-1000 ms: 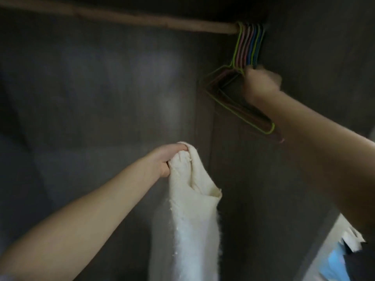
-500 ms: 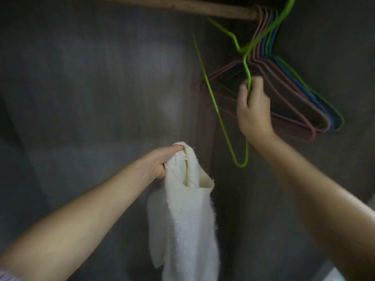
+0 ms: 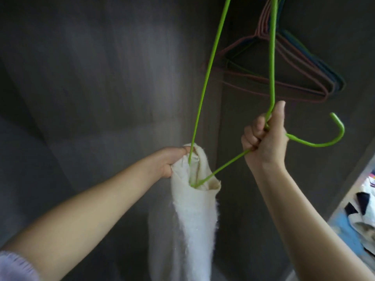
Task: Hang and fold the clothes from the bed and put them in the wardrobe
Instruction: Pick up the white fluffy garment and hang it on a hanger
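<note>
i see the dark wardrobe (image 3: 101,78) all around, its grey back wall filling most of the view. a white cloth (image 3: 192,230) hangs down in the middle, long and fuzzy at the edges. the left hand (image 3: 170,161) grips the cloth at its top, fingers curled tight into the bunched opening. a green hanger (image 3: 207,74) is tipped over, so its hook points out to the right and its long sides run up out of view. one corner of the hanger pokes down into the top opening of the cloth, just beside the left hand. the right hand (image 3: 265,134) holds the hanger at its neck, fingers wrapped shut round the wire and thumb sticking up along it. up in the right corner more hangers (image 3: 294,78), pink and blue, hang together, apart from both hands. at the right edge i see a bit of the bed (image 3: 349,224) with some clothes (image 3: 363,201) on it.
</note>
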`<state>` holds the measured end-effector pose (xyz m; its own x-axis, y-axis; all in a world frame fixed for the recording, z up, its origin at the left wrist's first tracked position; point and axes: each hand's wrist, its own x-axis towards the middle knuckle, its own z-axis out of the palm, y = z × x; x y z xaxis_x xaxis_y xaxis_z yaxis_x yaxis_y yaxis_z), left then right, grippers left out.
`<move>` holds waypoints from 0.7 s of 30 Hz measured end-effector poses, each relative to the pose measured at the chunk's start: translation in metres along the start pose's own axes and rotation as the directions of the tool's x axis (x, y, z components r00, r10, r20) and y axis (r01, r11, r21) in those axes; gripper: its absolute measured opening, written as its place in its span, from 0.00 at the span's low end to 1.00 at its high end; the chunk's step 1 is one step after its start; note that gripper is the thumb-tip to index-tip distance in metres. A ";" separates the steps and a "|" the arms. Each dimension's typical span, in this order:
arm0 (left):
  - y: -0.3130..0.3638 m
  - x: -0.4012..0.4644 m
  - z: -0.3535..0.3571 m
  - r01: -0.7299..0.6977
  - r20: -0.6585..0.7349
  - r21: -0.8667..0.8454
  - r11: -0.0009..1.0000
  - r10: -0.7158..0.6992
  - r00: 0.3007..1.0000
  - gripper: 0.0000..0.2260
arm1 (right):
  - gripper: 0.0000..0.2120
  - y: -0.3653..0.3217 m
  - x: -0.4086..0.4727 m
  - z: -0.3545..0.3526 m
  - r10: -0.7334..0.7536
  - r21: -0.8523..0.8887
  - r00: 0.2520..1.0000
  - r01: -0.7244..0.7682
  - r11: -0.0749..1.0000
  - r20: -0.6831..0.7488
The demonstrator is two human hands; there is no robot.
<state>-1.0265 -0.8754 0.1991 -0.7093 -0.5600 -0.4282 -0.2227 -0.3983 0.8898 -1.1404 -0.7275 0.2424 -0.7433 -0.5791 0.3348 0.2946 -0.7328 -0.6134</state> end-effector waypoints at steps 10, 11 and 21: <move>0.028 -0.037 -0.076 -0.062 -0.055 0.119 0.991 0.069 0.996 0.11 | 0.21 0.030 -0.071 -0.027 0.523 -0.691 0.814 -0.228 0.686 0.251; 0.023 -0.035 -0.084 -0.069 -0.087 0.120 0.990 0.080 0.993 0.10 | 0.23 0.023 -0.075 -0.026 0.564 -0.733 0.788 -0.230 0.640 0.246; 0.010 -0.009 -0.083 0.018 -0.051 -0.025 1.000 -0.020 0.998 0.24 | 0.29 -0.017 -0.072 -0.040 0.745 -0.995 0.660 -0.063 -0.078 -0.100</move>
<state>-0.9665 -0.9347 0.1990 -0.6696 -0.5885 -0.4531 -0.2188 -0.4266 0.8775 -1.1161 -0.6592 0.2006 -0.3313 -0.8921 -0.3073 -0.5739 0.4490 -0.6848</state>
